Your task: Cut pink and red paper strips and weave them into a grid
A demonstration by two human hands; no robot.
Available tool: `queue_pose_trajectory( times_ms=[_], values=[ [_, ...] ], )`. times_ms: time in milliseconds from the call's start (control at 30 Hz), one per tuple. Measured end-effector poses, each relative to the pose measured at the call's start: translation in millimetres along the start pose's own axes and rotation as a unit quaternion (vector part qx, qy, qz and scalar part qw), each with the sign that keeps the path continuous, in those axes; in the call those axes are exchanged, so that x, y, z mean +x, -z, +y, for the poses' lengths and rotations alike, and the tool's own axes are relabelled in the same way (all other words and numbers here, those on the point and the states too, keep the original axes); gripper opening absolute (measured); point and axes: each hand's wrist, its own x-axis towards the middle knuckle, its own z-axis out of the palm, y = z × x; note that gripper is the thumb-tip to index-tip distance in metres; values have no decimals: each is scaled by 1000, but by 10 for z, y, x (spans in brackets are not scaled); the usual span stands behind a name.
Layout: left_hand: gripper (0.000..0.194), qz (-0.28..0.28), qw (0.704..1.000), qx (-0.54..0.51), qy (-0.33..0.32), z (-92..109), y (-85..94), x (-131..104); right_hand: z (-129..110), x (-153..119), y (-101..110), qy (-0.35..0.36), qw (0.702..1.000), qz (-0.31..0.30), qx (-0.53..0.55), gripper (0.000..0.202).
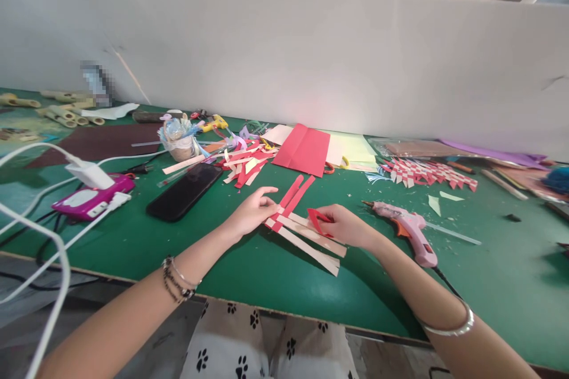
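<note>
Red and cream paper strips (306, 237) cross each other in a small weave on the green table, their cream ends fanned to the lower right and two red ends pointing up. My left hand (255, 211) pinches the weave at its upper left corner, thumb on the strips. My right hand (342, 225) holds a bent red paper strip (316, 220) just above the cream strips. A folded red paper sheet (303, 151) lies behind the hands.
A pink glue gun (413, 228) lies right of my right hand. A black phone (184, 191), a magenta power strip (94, 196) with white cables and a paper-filled cup (180, 139) are on the left. A woven red-and-white piece (429, 173) lies at the back right.
</note>
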Motion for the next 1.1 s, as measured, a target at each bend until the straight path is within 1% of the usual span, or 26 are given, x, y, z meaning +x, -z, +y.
queue_pose_trajectory(
  times_ms=[67, 133, 233, 300, 367, 433, 500, 567, 633, 700, 733, 767, 833, 867, 900, 967, 1033, 1100],
  values=[
    [46, 16, 1000, 17, -6, 2, 5, 1, -3, -1, 28, 5, 999, 30, -30, 19],
    [44, 52, 998, 22, -5, 2, 10, -4, -3, -1, 59, 10, 994, 78, -72, 18],
    [49, 101, 995, 6, 15, -20, 36, -15, 15, -3, 92, 4, 979, 146, -139, 27],
    [51, 114, 993, 8, 20, -50, 82, -20, 36, -8, 100, -2, 970, 179, -168, 32],
    [51, 108, 993, 48, 6, -81, 153, -30, 56, -10, 97, 0, 960, 214, -182, 36],
    [50, 80, 989, 124, -17, -94, 239, -58, 67, -3, 88, 0, 949, 254, -185, 42],
    [48, 48, 976, 210, -37, -86, 318, -117, 66, 13, 74, -7, 944, 277, -180, 48],
    [41, 26, 958, 281, -41, -66, 370, -205, 47, 30, 48, -18, 939, 290, -186, 54],
    [36, 13, 945, 323, -44, -54, 387, -302, 5, 32, 2, -16, 921, 318, -225, 56],
    [36, -6, 937, 341, -74, -60, 377, -375, -62, 10, -71, 14, 897, 337, -285, 53],
    [38, -18, 934, 343, -96, -71, 366, -394, -102, -9, -118, 38, 893, 323, -310, 50],
    [42, -31, 931, 344, -119, -85, 352, -399, -143, -30, -171, 63, 898, 291, -324, 46],
    [48, -52, 923, 348, -155, -119, 324, -370, -214, -66, -288, 100, 922, 190, -321, 42],
    [50, -56, 919, 352, -166, -136, 309, -341, -240, -76, -347, 108, 934, 143, -310, 43],
    [51, -57, 915, 358, -175, -151, 296, -307, -257, -79, -402, 107, 941, 111, -301, 43],
    [48, -61, 907, 373, -187, -167, 274, -250, -267, -64, -486, 94, 947, 88, -294, 42],
    [43, -68, 899, 388, -192, -163, 257, -229, -259, -39, -528, 78, 947, 95, -296, 36],
    [38, -72, 892, 402, -194, -143, 244, -258, -249, -21, -532, 72, 946, 103, -298, 31]
  ],
)
